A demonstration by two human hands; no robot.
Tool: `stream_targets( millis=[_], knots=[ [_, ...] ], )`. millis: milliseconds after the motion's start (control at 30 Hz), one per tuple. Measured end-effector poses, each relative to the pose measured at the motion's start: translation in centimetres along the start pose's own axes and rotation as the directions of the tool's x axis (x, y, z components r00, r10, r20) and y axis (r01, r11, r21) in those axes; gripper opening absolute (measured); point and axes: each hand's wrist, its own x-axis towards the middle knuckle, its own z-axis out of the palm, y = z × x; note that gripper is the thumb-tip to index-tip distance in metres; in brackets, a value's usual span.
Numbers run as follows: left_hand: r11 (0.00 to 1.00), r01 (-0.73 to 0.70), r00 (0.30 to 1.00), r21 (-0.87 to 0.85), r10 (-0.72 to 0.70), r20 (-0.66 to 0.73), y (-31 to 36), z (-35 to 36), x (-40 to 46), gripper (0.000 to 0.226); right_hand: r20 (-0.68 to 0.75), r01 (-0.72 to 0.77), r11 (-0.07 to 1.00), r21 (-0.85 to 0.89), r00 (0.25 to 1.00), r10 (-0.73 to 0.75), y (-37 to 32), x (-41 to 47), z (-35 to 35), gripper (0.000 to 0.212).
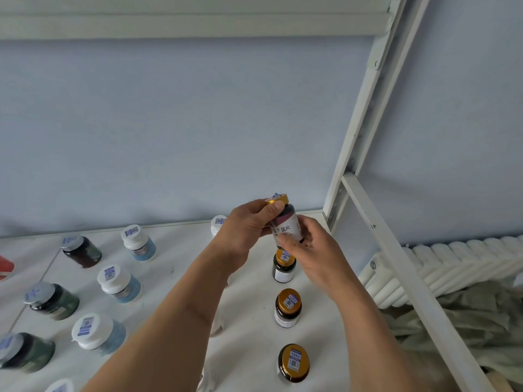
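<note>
Above the white shelf (pixel 175 267) I hold a dark brown bottle (pixel 287 222) with a white label and a gold cap (pixel 278 199) that bears a small barcode sticker. My left hand (pixel 249 227) grips the cap end, thumb against the gold rim. My right hand (pixel 314 250) grips the bottle's lower body, with its fingers over the bottom of the label. The bottle is upright, tilted slightly, well above the shelf surface.
Three gold-capped brown bottles (pixel 288 306) stand in a column below my hands. White-capped blue bottles (pixel 119 282) and silver-capped dark bottles (pixel 52 299) stand in rows at left. A white shelf post (pixel 365 114) rises at right, with a radiator (pixel 441 264) and cloth behind it.
</note>
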Motion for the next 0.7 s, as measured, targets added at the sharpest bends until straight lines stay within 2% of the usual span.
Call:
stream_targets(
  millis=[133,200,233,267,300,333,367,400,467,533,633,700],
  knots=[
    [1.000,-0.002,1.000,0.028,0.001,0.020,-0.2,-0.5,-1.3,0.041,0.000,-0.015,1.000,-0.008,1.000,0.015,0.2,-0.5,0.0,0.039],
    [0.986,-0.021,0.996,0.165,0.035,-0.080,-0.4,-0.9,-2.5,0.046,0.012,-0.019,1.000,-0.012,1.000,0.019,0.4,-1.0,0.0,0.046],
    [0.946,-0.032,0.984,0.322,0.087,-0.158,-0.6,-1.2,-3.3,0.045,0.019,-0.016,1.000,-0.018,1.000,0.016,0.3,-1.4,0.1,0.048],
    [0.842,-0.038,0.958,0.538,0.183,-0.220,-0.7,-1.6,-4.2,0.043,0.025,-0.009,1.000,-0.025,1.000,0.009,0.0,-1.7,0.1,0.048],
    [0.650,-0.025,0.924,0.760,0.304,-0.230,-1.0,-2.1,-5.1,0.040,0.033,-0.003,1.000,-0.026,0.999,0.004,-0.2,-2.2,0.2,0.047],
    [0.430,-0.007,0.896,0.903,0.403,-0.185,-1.4,-2.6,-6.1,0.036,0.044,0.002,1.000,-0.022,0.999,-0.001,-0.4,-2.7,0.3,0.047],
    [0.257,-0.010,0.870,0.966,0.479,-0.118,-1.7,-3.1,-7.1,0.034,0.059,0.008,1.000,-0.023,0.998,-0.007,-0.7,-3.2,0.5,0.048],
    [0.131,-0.031,0.845,0.991,0.533,-0.044,-1.9,-3.5,-8.2,0.030,0.077,0.019,0.999,-0.027,0.997,-0.017,-1.1,-3.9,0.7,0.049],
    [-0.011,-0.054,0.802,0.998,0.595,0.050,-2.3,-4.2,-10.9,0.019,0.112,0.050,0.998,-0.025,0.993,-0.047,-1.6,-5.5,1.4,0.050],
    [-0.065,-0.005,0.765,0.998,0.642,0.045,-2.4,-4.6,-14.3,0.016,0.161,0.081,0.997,-0.009,0.984,-0.078,-2.2,-7.6,2.5,0.050],
    [-0.067,0.109,0.754,0.992,0.655,-0.039,-3.1,-5.4,-20.9,0.015,0.263,0.117,0.993,0.030,0.957,-0.121,-2.9,-11.4,5.3,0.050],
    [-0.059,0.185,0.760,0.981,0.642,-0.105,-4.3,-6.6,-25.8,0.017,0.334,0.131,0.990,0.045,0.932,-0.139,-3.3,-14.2,8.1,0.040]
  ],
)
